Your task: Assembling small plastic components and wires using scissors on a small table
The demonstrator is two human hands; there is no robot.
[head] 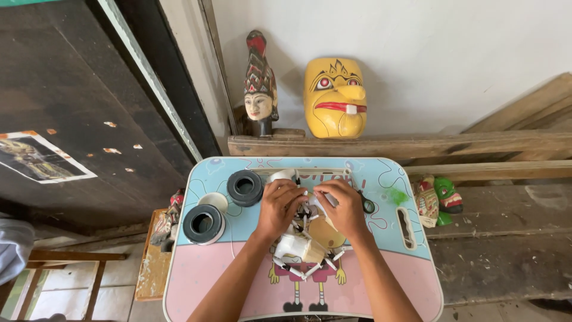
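both hands (313,209) work beside 2 dark tape rolls (245,187), mask (335,98) behind.

I count two black rolls of tape (245,188) on the pale-blue-and-pink cartoon lap table (381,179), one yellow carved wooden mask (335,98), one painted wooden bust with a tall headdress (260,86), and two bare hands (280,206).

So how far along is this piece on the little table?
Done: a pale craft piece with black-and-white spikes already lies assembled on the cartoon-printed lap table. In hand: left hand and right hand meet over its top edge. Left: two black tape rolls lie untouched; how much remains, I can't tell.
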